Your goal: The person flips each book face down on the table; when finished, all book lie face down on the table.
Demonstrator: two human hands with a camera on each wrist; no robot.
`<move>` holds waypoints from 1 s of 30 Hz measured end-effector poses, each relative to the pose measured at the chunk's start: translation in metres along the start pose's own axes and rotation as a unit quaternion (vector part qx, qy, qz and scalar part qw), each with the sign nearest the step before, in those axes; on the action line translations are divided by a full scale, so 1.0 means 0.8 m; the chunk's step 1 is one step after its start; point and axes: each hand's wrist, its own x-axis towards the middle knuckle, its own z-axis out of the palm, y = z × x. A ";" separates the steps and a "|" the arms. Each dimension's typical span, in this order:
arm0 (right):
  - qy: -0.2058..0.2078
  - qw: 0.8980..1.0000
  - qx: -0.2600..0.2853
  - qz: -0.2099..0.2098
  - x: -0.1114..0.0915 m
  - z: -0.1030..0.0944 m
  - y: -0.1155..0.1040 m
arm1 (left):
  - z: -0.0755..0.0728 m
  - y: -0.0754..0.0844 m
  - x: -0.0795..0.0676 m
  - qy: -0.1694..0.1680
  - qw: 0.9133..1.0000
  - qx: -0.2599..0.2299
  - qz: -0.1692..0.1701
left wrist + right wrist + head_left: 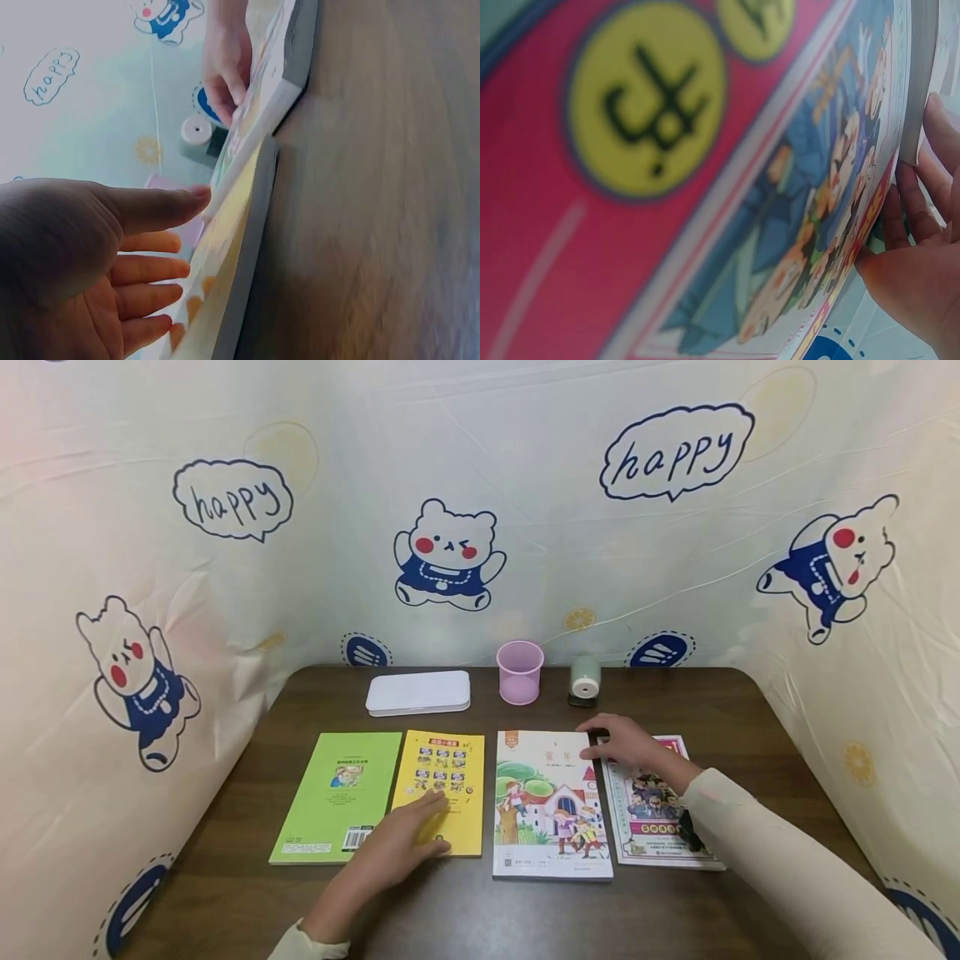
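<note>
My left hand (408,839) reaches over the lower part of a yellow book (459,818), its fingers extended and apart. In the left wrist view this hand's palm and spread thumb show beside that book's edge, with nothing between them. At the upper right corner of a thick white storybook (551,847) is my right hand (626,743), thumb and index finger touching the edge of the cover. The right wrist view shows its fingers (919,202) against the book's side. Under the right forearm lies a book with a cartoon crowd on its cover (652,810), partly hidden.
A green book (330,810) lies at the left, its lower corner behind the left hand. Along the back of the brown table (420,910) stand a flat white case (417,692), a pink cup (520,675) and a small green device with a round white front (585,681). Printed cloth hangs behind.
</note>
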 end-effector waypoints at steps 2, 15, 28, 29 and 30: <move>0.000 1.000 -0.001 -0.001 -0.001 0.000 0.000 | 0.003 0.006 0.004 -0.007 1.000 -0.008 -0.001; 0.003 1.000 -0.002 -0.004 -0.001 0.003 0.006 | 0.044 0.041 0.022 -0.078 0.995 -0.008 0.058; 0.003 1.000 -0.008 -0.005 -0.004 0.004 0.008 | 0.067 0.055 0.019 -0.098 0.992 0.056 0.058; 0.003 1.000 -0.010 -0.006 -0.004 0.004 0.008 | 0.067 0.055 0.019 -0.097 0.992 0.059 0.057; 0.002 1.000 -0.010 -0.007 -0.004 0.004 0.008 | 0.068 0.056 0.019 -0.097 0.992 0.062 0.056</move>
